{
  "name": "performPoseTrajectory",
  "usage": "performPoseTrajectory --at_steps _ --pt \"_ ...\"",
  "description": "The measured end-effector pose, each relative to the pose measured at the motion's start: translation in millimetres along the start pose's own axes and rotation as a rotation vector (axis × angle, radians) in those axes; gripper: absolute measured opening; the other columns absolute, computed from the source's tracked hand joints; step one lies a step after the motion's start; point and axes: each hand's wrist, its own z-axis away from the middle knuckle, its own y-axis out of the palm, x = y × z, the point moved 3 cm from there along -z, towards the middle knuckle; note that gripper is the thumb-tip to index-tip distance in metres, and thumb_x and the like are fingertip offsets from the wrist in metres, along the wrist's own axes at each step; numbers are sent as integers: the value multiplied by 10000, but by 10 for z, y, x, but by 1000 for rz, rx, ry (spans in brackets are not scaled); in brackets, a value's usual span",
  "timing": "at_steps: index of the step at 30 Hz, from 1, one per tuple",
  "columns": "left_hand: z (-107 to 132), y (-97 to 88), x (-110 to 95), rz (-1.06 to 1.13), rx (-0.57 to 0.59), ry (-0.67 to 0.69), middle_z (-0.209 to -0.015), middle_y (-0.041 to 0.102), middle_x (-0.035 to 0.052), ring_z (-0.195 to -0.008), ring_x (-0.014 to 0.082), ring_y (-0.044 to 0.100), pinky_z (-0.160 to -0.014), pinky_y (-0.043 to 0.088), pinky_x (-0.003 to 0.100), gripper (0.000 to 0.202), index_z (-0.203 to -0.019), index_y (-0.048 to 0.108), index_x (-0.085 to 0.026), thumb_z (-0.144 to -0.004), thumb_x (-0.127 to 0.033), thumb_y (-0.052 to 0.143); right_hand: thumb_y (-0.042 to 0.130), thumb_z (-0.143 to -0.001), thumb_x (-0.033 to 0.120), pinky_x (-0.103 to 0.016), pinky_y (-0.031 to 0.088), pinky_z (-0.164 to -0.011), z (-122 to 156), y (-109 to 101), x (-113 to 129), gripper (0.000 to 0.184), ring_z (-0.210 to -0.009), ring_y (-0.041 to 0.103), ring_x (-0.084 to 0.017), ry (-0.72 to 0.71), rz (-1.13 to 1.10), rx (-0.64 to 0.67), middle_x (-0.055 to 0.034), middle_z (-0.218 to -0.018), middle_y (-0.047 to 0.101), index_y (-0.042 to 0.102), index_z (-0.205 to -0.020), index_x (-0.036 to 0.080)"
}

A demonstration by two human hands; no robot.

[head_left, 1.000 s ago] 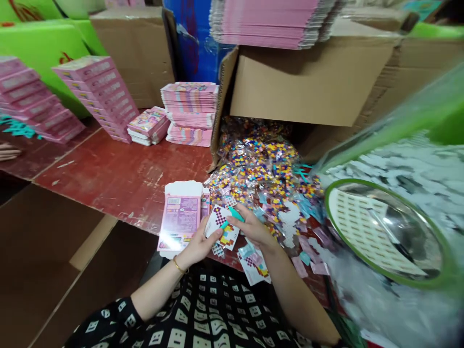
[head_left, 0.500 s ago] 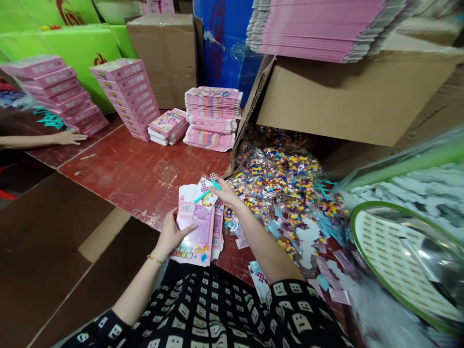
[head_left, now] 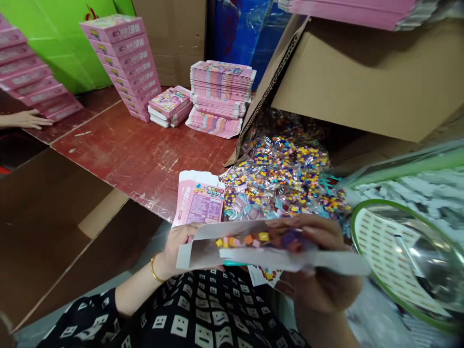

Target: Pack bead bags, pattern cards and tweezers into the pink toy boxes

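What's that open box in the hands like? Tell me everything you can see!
The open box looks like thin card, pale inside, held lengthwise across the view, its opening toward the camera. Small yellow, orange, pink and purple pieces show inside. A pale flap juts out at the blurred right end. The left hand holds its left end, the right hand its right part.

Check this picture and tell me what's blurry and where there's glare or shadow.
Head view: the right hand and the end of the open box it grips are smeared; head view: the left hand looks sharper; head view: glints scatter over the clear bags of colored pieces; head view: deep shadow lies beneath the cardboard flap.
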Motion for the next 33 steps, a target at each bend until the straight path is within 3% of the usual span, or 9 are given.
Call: performPoseTrajectory --at_steps 2,5,9,13,17,19,21,26,33 --pt "-43 26 -40 41 13 72 -759 744 107 -729 290 709 -743 595 418 273 -719 742 -217 -630 -457 839 583 -906 316 -420 574 -847 22 45 110 424 -1014 617 -247 -64 69 72 -69 -1172 589 552 -1323 384" --pt "-73 81 -24 36 61 124 -823 753 144 -749 277 719 -752 592 411 321 -768 756 -190 -778 -508 717 607 -866 161 -354 577 -865 17 122 195 557 -1016 641 -222 -137 182 332 -58 -1093 647 519 -1381 356" --pt "-90 160 58 -74 -30 211 -826 746 120 -736 264 713 -719 600 385 468 -836 722 -173 -591 -545 866 537 -902 99 -359 552 -963 -56 176 163 604 -1150 612 -209 -179 286 381 -74 -1245 640 411 -1462 287" --pt "-130 251 129 -106 -163 264 -715 699 39 -592 203 666 -575 590 330 616 -888 664 -155 -522 -604 872 590 -920 190 -355 572 -946 -124 303 40 430 -1133 646 -196 -109 305 474 -81 -1286 648 511 -1341 232" --pt "-204 300 147 -4 -135 150 -781 731 86 -698 250 703 -693 625 391 602 -892 692 -136 -552 -603 859 680 -850 182 -390 594 -859 -203 102 -11 253 -1034 677 -218 -132 290 205 -61 -1200 678 664 -1089 264" --pt "-231 276 153 46 -184 101 -828 743 102 -766 272 715 -776 623 420 618 -920 702 -130 -552 -601 859 692 -831 153 -378 588 -784 -225 -89 -21 256 -934 681 -214 -139 303 -5 -45 -1045 702 690 -1053 281" --pt "-241 246 174 51 -243 106 -844 745 105 -787 279 716 -799 621 427 634 -940 703 -131 -535 -588 873 692 -829 130 -329 567 -709 -227 -201 -21 313 -818 669 -184 -145 352 -92 -23 -911 697 683 -1099 288" --pt "-241 285 274 -34 -187 191 -819 736 98 -741 267 711 -746 622 401 627 -934 694 -129 -490 -508 924 548 -942 161 -309 517 -780 -170 24 11 291 -872 645 -166 -308 645 291 -49 -962 691 618 -1217 226" --pt "-233 263 313 50 -237 129 -879 734 110 -877 331 707 -873 582 517 531 -853 677 -143 -546 -515 899 582 -944 342 -353 411 -917 -115 68 23 196 -957 597 -183 -423 771 244 -29 -983 698 627 -1100 231"
